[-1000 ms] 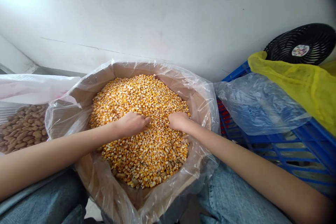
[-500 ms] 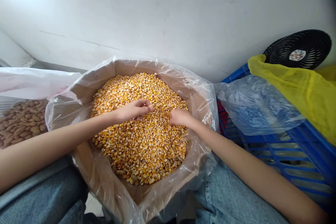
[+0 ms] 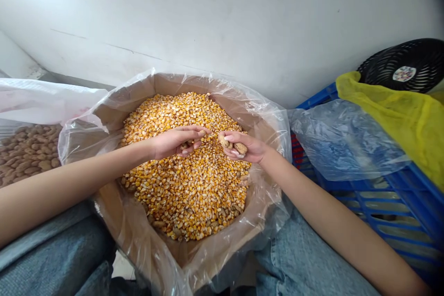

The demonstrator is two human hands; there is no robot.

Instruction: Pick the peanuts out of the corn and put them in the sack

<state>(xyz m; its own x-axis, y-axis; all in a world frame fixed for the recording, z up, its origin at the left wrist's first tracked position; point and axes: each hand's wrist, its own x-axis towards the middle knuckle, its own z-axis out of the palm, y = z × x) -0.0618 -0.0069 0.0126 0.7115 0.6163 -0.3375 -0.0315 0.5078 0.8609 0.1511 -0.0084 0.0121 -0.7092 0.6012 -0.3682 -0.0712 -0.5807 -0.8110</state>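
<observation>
Dried corn kernels (image 3: 194, 185) fill a plastic-lined cardboard box (image 3: 187, 259) between my knees, with a few peanuts mixed in near the front and right edge. Over the middle of the corn, my left hand (image 3: 178, 142) has its fingers curled round peanuts (image 3: 185, 145), partly hidden by the fingers. Just to its right, my right hand (image 3: 248, 147) is turned up and closed on a few unshelled peanuts (image 3: 239, 148). A small gap parts the two hands.
A white bag (image 3: 45, 95) and a heap of unshelled peanuts (image 3: 31, 152) are at the left. On the right stands a blue crate (image 3: 388, 203) with a clear plastic bag (image 3: 350, 143), yellow mesh (image 3: 398, 115) and a black fan-like grille (image 3: 412, 64). A white wall (image 3: 208, 18) rises behind.
My right hand has come up out of the corn and turned over, now showing peanuts in its fingers. My left hand has moved slightly right, its fingers stretched further forward.
</observation>
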